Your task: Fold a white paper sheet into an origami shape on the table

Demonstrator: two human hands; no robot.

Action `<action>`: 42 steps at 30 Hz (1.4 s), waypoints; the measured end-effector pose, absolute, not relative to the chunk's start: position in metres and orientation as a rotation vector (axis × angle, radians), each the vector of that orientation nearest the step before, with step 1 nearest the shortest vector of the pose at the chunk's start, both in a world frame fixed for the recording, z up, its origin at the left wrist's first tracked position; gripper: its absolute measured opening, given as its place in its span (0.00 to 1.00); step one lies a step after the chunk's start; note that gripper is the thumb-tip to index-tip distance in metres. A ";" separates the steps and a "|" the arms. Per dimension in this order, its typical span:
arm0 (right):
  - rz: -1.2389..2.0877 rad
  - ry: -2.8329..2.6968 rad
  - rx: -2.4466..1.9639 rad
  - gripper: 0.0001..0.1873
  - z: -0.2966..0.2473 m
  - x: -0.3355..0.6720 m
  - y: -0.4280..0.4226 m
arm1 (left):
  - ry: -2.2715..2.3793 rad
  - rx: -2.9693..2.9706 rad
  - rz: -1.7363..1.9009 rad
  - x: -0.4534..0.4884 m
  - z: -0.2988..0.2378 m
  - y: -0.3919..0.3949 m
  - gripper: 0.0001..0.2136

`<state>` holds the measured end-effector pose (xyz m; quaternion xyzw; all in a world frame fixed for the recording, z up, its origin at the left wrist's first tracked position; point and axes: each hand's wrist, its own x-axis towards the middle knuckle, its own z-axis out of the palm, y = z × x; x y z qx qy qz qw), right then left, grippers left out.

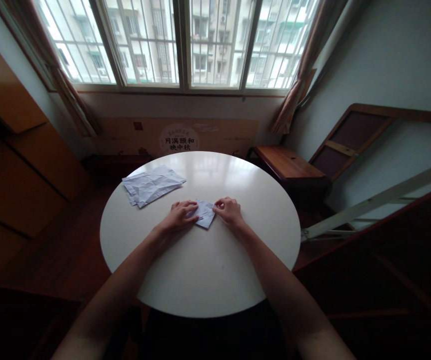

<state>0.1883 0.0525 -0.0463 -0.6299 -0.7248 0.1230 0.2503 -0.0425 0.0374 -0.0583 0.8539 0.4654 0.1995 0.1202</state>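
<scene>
A small folded sheet of paper [206,215], pale bluish white, lies on the round white table [204,275] between my hands. My left hand [181,214] rests on its left side, the fingers laid over the paper with thumb and fingers a little apart. On the other side, my right hand [229,210] pinches the paper's upper right edge between thumb and forefinger. The part of the paper beneath my left fingers is hidden. Up and to the left of my left hand, a stack of creased paper sheets [153,185] sits near the table's edge.
A wooden bench [290,162] stands beyond the table's right side, near a leaning wooden frame [350,135]. Wooden cabinets [24,175] line the left. A printed banner [215,135] and barred windows [215,45] are behind the table.
</scene>
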 end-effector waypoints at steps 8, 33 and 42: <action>0.338 -1.986 -1.709 0.09 -0.045 0.189 0.052 | 1.357 2.500 0.604 -0.042 -0.059 0.038 0.21; 0.438 -2.175 -1.300 0.15 -0.056 0.179 0.053 | 1.398 2.517 0.525 -0.030 -0.057 0.031 0.21; 0.415 -2.274 -1.240 0.14 -0.058 0.182 0.055 | 1.420 2.596 0.604 -0.031 -0.053 0.028 0.19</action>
